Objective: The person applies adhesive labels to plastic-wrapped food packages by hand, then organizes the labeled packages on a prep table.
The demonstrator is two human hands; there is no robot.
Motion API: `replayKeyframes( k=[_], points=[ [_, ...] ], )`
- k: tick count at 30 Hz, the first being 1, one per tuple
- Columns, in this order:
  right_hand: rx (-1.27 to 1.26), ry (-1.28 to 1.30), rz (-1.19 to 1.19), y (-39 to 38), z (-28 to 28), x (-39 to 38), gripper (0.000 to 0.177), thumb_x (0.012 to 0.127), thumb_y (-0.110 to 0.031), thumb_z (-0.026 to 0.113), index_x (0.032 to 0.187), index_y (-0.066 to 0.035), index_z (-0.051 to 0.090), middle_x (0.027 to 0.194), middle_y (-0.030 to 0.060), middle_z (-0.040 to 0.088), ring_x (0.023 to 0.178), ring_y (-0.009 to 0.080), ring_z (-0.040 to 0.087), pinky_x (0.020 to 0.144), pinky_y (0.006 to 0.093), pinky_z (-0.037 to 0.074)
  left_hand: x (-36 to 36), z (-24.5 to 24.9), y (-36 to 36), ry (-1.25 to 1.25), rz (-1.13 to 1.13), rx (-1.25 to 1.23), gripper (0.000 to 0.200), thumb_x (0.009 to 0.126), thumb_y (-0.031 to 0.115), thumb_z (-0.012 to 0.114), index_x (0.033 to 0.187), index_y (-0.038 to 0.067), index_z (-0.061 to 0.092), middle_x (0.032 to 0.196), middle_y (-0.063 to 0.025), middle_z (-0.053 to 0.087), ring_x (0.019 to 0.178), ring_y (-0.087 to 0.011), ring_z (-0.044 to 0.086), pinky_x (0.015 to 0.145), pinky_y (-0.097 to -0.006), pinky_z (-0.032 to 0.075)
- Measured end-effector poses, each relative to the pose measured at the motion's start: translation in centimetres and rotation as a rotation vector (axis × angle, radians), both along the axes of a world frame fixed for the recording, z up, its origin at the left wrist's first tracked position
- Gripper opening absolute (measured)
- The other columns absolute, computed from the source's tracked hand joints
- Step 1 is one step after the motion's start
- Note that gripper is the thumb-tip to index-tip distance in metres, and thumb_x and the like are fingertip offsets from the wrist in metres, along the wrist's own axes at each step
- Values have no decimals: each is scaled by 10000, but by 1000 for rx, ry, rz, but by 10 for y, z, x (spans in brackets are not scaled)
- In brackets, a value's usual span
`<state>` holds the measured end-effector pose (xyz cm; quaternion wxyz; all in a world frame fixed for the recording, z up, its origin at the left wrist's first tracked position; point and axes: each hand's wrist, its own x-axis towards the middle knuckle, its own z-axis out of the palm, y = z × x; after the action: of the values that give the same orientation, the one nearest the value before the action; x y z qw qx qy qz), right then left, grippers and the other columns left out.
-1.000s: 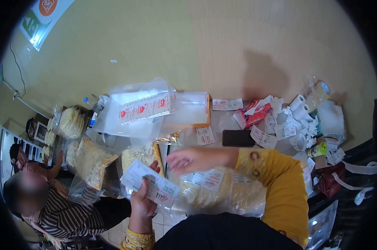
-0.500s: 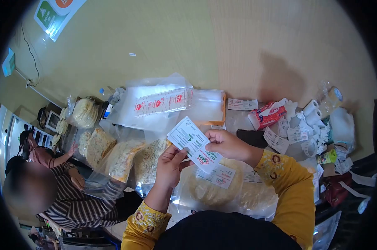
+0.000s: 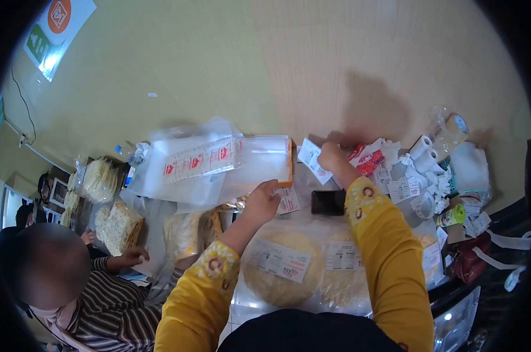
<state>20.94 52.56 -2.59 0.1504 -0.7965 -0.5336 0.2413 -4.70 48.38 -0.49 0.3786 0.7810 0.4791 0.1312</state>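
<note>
Plain wall [image 3: 248,70] backs a cluttered worktop [image 3: 306,188]. Right hand [image 3: 334,158]: grip pinched nearly closed on printed label [image 3: 313,162], at twelve o'clock from phone [image 3: 328,203]. Left hand [image 3: 263,203] at phone's nine o'clock, fingers half-curled; can't tell if that grip holds anything. Best handling: pinch label by edge, no creasing, sleeve [image 3: 388,240] clear of bagged rounds [image 3: 283,276] at phone's seven o'clock.
</note>
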Motion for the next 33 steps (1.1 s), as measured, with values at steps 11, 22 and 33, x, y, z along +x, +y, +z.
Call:
replayKeyframes(
  k=[11,22,33],
  points=[
    [-114,95,28,37,-63,-8,275,731,-122,535,948,0,653,1008,227,610,958,331,601,815,394,482,35,-105,67,504,-73,288,181,833,155,496,931,67,619,943,-166,599,894,-328,589,794,-420,474],
    [-73,6,151,65,-97,-16,258,709,-109,561,913,20,653,987,221,619,941,332,610,793,402,489,31,-94,67,388,14,320,160,810,126,508,914,55,608,929,-170,610,888,-333,590,792,-418,472],
    [134,-406,361,47,-56,-42,215,785,-129,511,886,-29,672,957,179,643,872,300,636,706,405,514,16,-59,61,60,-4,245,319,817,39,494,1127,41,564,1052,-206,595,898,-307,605,802,-367,471]
  ],
)
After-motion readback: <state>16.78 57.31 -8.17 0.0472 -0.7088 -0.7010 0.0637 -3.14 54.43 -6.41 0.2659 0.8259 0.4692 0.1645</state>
